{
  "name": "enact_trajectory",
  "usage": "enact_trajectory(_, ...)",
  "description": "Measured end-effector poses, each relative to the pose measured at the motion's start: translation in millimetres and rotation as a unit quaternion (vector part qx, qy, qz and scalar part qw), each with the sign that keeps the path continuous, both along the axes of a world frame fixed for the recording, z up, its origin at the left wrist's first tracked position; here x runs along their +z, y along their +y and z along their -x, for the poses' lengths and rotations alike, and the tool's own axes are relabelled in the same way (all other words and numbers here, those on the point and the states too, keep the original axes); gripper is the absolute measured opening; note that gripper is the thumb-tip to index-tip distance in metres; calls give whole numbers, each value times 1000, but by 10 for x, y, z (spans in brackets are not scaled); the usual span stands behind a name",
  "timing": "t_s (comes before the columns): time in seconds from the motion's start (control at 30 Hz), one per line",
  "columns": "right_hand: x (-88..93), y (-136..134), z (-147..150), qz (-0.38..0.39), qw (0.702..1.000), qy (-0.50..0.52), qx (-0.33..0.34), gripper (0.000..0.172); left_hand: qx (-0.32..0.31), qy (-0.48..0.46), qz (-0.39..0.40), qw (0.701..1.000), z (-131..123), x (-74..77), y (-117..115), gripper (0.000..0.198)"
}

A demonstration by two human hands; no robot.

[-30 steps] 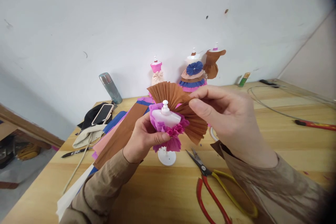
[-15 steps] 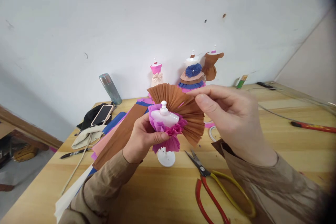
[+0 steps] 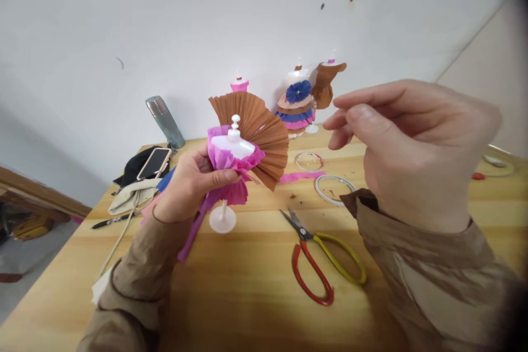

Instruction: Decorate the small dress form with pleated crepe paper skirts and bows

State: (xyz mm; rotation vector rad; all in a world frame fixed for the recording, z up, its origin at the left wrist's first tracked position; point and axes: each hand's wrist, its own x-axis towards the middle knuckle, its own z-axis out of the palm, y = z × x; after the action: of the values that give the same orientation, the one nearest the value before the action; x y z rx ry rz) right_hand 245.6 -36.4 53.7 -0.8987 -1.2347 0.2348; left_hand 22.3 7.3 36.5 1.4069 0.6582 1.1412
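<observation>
My left hand (image 3: 190,181) grips a small white mannequin (image 3: 233,143) on a round stand, wrapped in pink crepe paper. A brown pleated paper fan (image 3: 258,124) sits behind its shoulders. My right hand (image 3: 406,146) is raised to the right of the fan and apart from it. Its thumb and fingers are close together in a loose pinch, and nothing shows between them. Both sleeves are tan.
Red and yellow scissors (image 3: 319,256) lie on the wooden table (image 3: 247,291). Two white rings (image 3: 332,187) and a pink paper strip lie behind them. Dressed mannequins (image 3: 299,102) stand by the wall. A metal flask (image 3: 165,121), a phone (image 3: 153,163) and paper sheets are at left.
My right hand let go of the brown fan and pulled back to the right and up. My left hand shifted the mannequin leftward. The camera view tilted down.
</observation>
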Motion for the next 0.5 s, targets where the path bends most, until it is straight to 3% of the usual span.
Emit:
enact_trajectory(0.1,-50,-46,-44,40,999,-30,2,10,-50,103,10,993,37,152,-56,24)
enact_trajectory(0.23,-242,-32,-131,154,984,-81,45,10,-219,262,45,939,83,143,-19,21)
enact_trajectory(0.33,-475,38,-208,240,957,-133,93,8,-330,327,177,868,110,-77,61,22)
enact_trajectory(0.4,-651,97,-261,287,936,-157,129,9,-369,360,257,817,103,-271,119,31)
enact_trajectory(0.5,-895,156,-330,323,907,-214,164,16,-370,428,254,785,36,-520,204,25)
